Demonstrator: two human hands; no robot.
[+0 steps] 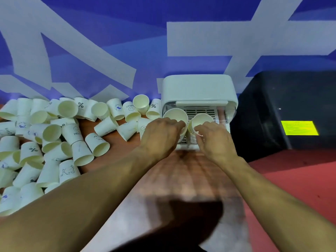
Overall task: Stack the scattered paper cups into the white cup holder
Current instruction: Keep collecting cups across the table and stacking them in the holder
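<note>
The white cup holder (199,88) stands against the wall right of centre, its front open. Two cup stacks sit in it side by side: a left stack (175,113) and a right stack (201,118), mouths facing me. My left hand (160,136) grips the left stack at its near rim, fingers curled round it. My right hand (213,139) pinches the near rim of the right stack's top cup. Scattered paper cups (54,135) lie in a heap on the wooden table to the left, several printed with "%" or "HELLO".
A black box (283,110) with a yellow label (299,127) stands directly right of the holder. A blue and white wall (109,42) runs behind everything. The wooden table (183,171) gives way to red floor (300,179) on the right.
</note>
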